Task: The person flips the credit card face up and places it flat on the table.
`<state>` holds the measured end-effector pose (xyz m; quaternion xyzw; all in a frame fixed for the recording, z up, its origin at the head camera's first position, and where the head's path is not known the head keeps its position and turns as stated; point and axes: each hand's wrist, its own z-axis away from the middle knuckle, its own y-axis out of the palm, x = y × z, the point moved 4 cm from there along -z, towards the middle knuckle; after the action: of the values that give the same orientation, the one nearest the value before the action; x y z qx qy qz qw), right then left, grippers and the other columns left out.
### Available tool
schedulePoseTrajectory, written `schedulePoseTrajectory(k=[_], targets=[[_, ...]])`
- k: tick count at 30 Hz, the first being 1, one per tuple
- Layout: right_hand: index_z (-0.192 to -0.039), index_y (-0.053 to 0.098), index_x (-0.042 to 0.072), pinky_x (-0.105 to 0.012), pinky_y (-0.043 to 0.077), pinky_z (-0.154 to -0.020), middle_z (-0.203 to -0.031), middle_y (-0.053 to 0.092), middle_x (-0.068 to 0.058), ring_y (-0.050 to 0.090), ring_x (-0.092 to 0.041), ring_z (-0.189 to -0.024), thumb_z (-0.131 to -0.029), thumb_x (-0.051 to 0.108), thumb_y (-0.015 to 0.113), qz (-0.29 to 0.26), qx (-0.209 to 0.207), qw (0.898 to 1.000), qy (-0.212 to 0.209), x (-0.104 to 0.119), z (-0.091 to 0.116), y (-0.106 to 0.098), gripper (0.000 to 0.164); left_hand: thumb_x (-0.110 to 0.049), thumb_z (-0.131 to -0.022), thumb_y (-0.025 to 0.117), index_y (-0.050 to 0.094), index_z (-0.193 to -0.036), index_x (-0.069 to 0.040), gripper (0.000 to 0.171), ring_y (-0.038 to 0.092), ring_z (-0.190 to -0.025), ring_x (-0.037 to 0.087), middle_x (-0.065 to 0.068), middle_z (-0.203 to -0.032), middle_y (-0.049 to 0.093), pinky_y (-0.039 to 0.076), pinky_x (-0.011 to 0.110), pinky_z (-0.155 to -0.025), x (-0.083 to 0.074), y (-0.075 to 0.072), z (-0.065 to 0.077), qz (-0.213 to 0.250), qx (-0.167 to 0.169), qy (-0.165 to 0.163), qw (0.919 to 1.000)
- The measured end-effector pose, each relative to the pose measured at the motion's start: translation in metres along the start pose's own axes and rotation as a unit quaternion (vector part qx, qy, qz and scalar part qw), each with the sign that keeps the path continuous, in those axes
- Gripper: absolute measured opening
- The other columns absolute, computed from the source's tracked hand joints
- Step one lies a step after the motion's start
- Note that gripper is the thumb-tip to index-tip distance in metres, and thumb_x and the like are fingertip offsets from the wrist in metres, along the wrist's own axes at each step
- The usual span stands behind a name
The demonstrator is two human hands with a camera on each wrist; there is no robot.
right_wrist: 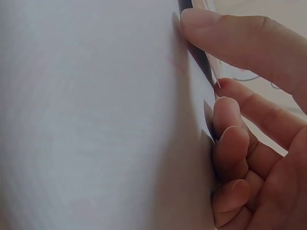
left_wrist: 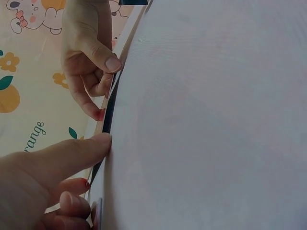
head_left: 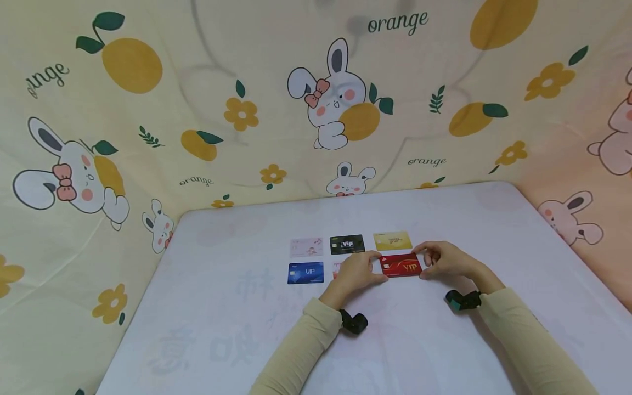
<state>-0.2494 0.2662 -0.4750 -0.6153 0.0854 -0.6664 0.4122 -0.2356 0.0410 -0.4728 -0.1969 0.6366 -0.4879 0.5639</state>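
A red VIP card [head_left: 401, 265] is at the right end of the front row of cards. My left hand [head_left: 356, 271] pinches its left end between thumb and index finger, one at the front edge and one at the back. At the other end, my right hand [head_left: 446, 260] holds the card the same way, its remaining fingers curled. Both hands show in the left wrist view, where the card's dark edge [left_wrist: 111, 112] is seen nearly edge-on, tilted against the white surface. A pale card [head_left: 336, 269] is mostly hidden behind my left hand.
Behind the red card lies a gold card [head_left: 392, 241], with a black VIP card [head_left: 340, 239] and a pale pink card [head_left: 306, 247] to its left. A blue VIP card [head_left: 305, 273] lies at the front left. Printed cloth [head_left: 296, 170] encloses the white table [head_left: 237, 307].
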Motion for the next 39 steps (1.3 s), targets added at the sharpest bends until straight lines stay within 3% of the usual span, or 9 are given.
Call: schedulePoseTrajectory(k=[16, 31, 39], targets=[[-0.123, 0.057, -0.004, -0.022, 0.039, -0.061, -0.077, 0.051, -0.003, 0.045, -0.011, -0.072, -0.077, 0.016, 0.079, -0.005, -0.002, 1.000, -0.012, -0.0013, 0.0000, 0.0011, 0.054, -0.040, -0.079, 0.077, 0.060, -0.129, -0.020, 0.057, 0.042, -0.063, 0.005, -0.007, -0.069, 0.047, 0.030, 0.018, -0.056, 0.0018, 0.0006, 0.0004, 0.015, 0.007, -0.014, 0.9998], [-0.124, 0.056, -0.004, -0.021, 0.039, -0.060, -0.078, 0.052, -0.006, 0.045, -0.011, -0.071, -0.077, 0.016, 0.080, -0.006, 0.002, 1.000, -0.007, -0.0017, -0.0009, 0.0010, 0.056, -0.039, -0.078, 0.078, 0.062, -0.128, -0.020, 0.056, 0.039, -0.061, 0.005, -0.008, -0.066, 0.044, 0.028, 0.018, -0.053, 0.0007, 0.0003, 0.0010, -0.006, -0.016, 0.005, 0.9998], [-0.126, 0.053, -0.005, -0.020, 0.043, -0.063, -0.077, 0.055, -0.004, 0.048, -0.010, -0.071, -0.078, 0.017, 0.079, -0.001, 0.006, 1.000, -0.016, 0.0022, -0.0035, -0.0011, 0.059, -0.036, -0.082, 0.075, 0.064, -0.124, -0.020, 0.047, 0.039, -0.059, 0.004, -0.008, -0.064, 0.045, 0.029, 0.017, -0.054, 0.0071, -0.0022, 0.0059, 0.028, -0.023, 0.026, 0.9990]])
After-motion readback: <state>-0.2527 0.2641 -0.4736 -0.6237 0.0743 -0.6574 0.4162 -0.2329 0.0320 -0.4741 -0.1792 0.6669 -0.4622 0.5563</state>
